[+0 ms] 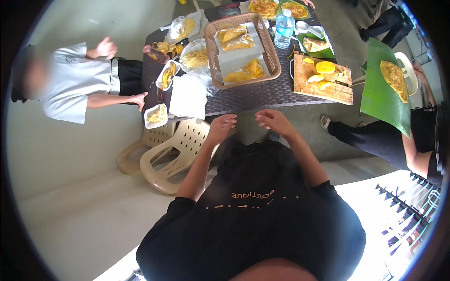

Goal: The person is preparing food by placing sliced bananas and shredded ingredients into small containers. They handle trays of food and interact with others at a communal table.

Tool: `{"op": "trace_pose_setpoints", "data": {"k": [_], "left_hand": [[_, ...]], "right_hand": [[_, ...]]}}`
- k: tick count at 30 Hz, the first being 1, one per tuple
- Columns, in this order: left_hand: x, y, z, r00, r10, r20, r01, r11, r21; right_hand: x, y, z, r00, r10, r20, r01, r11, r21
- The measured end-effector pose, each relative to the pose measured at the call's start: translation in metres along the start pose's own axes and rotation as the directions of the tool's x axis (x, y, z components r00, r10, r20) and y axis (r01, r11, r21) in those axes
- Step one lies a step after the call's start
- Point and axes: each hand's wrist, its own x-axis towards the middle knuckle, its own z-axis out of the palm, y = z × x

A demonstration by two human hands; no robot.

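Note:
My left hand (222, 129) hovers just short of the dark woven-pattern table (242, 95), loosely curled and holding nothing. Opposite it, my right hand (277, 123) is also without anything, its fingers bent and slightly apart. Nearest my left hand lies a stack of white paper sheets (189, 96). Beyond both hands stands a brown plastic basket (245, 85) lined with white paper. It contains folded yellow crepe-like pieces (236, 38), some under clear wrap. To the right, a wooden board (306, 84) bears yellow fruit pieces (325, 67), seemingly mango.
A person in a white shirt (77, 77) touches the table's left end. At right, another person holds a banana leaf (381, 95) with a folded yellow piece. A water bottle (284, 30), foil-covered plate (183, 52) and small white trays (156, 116) are on the table. Plastic chairs (175, 158) stand at left.

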Motion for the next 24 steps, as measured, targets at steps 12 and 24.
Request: {"op": "trace_pose_setpoints", "data": {"k": [12,24], "left_hand": [[-0.018,-0.027,-0.157,0.994,0.07,-0.081,-0.08,0.987,-0.136],[-0.027,-0.077,-0.233,0.991,0.096,0.091,-0.079,0.981,-0.176]], "right_hand": [[0.073,-0.035,0.138,0.999,0.006,0.04,-0.006,1.0,-0.011],[0.098,-0.027,0.243,0.997,0.031,-0.074,-0.028,0.999,0.038]]}}
